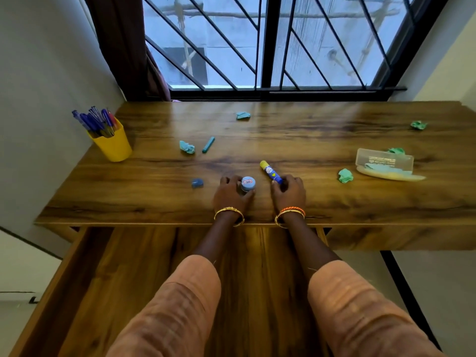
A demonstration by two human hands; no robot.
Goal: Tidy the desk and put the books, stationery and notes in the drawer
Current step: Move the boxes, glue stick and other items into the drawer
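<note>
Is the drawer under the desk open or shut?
Open. The drawer is pulled out toward the person, its wooden bottom showing beneath both forearms and its left wall running forward from the desk edge. Nothing visible lies in it.

Both arms wore loose peach-orange sleeves (pixel 180 305), creased in soft folds and ending partway down the forearms. The left wrist carried a gold bangle (pixel 229 215); the right wrist had gold bangles (pixel 280 221) plus an orange beaded one (pixel 292 210).

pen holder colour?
Yellow; the pen holder shows clearly at far left in the head view.
</note>
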